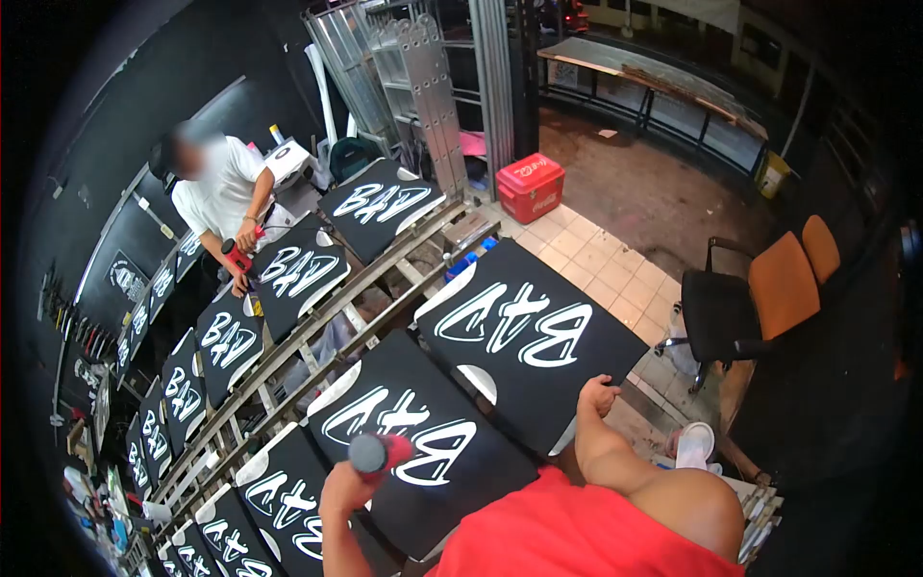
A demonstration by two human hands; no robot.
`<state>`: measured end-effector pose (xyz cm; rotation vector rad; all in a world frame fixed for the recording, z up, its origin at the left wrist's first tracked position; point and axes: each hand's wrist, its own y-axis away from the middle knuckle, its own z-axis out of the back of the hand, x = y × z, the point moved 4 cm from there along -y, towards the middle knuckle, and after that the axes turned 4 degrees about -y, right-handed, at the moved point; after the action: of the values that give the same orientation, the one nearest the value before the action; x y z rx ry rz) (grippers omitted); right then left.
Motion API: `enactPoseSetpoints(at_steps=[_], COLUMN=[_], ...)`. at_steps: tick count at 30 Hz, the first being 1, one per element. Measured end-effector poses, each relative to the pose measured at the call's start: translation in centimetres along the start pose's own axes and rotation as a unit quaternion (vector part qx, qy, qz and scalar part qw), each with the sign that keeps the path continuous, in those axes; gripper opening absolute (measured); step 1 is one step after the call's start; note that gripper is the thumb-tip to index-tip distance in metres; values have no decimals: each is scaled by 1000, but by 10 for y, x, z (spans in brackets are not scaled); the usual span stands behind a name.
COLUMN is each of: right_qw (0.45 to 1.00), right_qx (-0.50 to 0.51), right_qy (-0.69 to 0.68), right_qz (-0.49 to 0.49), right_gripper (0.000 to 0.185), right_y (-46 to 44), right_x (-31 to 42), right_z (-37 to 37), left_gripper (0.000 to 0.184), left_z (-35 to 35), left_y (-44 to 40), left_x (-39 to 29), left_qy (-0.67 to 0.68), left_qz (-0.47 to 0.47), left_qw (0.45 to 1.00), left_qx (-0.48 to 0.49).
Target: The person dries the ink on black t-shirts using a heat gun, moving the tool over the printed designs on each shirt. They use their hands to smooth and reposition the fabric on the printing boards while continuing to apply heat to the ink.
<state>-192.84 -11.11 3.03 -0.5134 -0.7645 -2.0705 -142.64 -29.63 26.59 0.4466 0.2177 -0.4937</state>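
My left hand [346,489] is closed around a red and grey heat gun [396,450], slightly blurred, held above a black T-shirt [461,500] with white "BAD" lettering. My right hand [600,394] is at the near right edge of another black T-shirt [500,370] with the same print. Its fingers are curled, and whatever they may hold is hidden. Both shirts lie flat, their lettering upside down from my side. Further printed shirts [279,495] lie in a row to the left.
Across the metal rails [385,288], a co-worker [226,188] in a white shirt holds a red heat gun [236,255] over a second row of printed shirts [370,207]. A red cooler [531,188] stands on the tiles, an orange-backed chair [769,288] at right, ladders [418,87] behind.
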Motion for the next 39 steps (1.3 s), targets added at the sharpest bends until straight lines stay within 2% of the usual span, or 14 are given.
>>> enactPoseSetpoints(at_steps=[8,11,13,17,19,23,29,31,33,34,35,37,38,39], right_qw=[997,979,837,849,816,712,524,477,590,638,672,684,693,639], right_qx=[49,121,348,448,568,701,843,817,702,613,577,552,569,545], right_qy=[-51,-166,-421,-240,-65,-17,-86,-218,-141,-96,-96,-121,-282,-270], right_qz=[11,-9,-45,-148,-87,-19,82,238,373,456,455,461,342,470], right_gripper=[57,60,65,65,60,49,62,66,69,64,56,45,44,39], right_y=[-16,-54,-54,-82,-113,-124,-69,-61,-69,-75,-81,-112,-132,-154], right_x=[-11,-41,-50,-50,-69,-55,35,58,73,93,101,102,108,107], right_z=[-10,-36,-39,21,31,109,219,232,243,265,272,263,243,236], left_gripper=[40,38,40,56,38,42,56,63,74,83,88,85,86,84], left_z=[-50,-93,-95,-100,-106,-147,-187,-169,-186,-206,-199,-190,-181,-169], left_y=[117,154,183,182,157,115,12,-3,-18,-40,-42,-42,-41,-36], left_x=[22,-18,-70,-182,-224,-286,-419,-478,-514,-525,-538,-560,-573,-572], left_qy=[219,447,444,489,579,554,439,363,483,492,281,363,436,350], left_qz=[27,93,226,315,95,97,-150,-211,-229,-323,-379,-417,-409,-440], left_qw=[974,888,866,812,792,818,869,892,843,802,869,826,801,825], left_qx=[-45,-59,33,49,-166,-116,-173,-170,-61,-103,-150,-109,-19,-50])
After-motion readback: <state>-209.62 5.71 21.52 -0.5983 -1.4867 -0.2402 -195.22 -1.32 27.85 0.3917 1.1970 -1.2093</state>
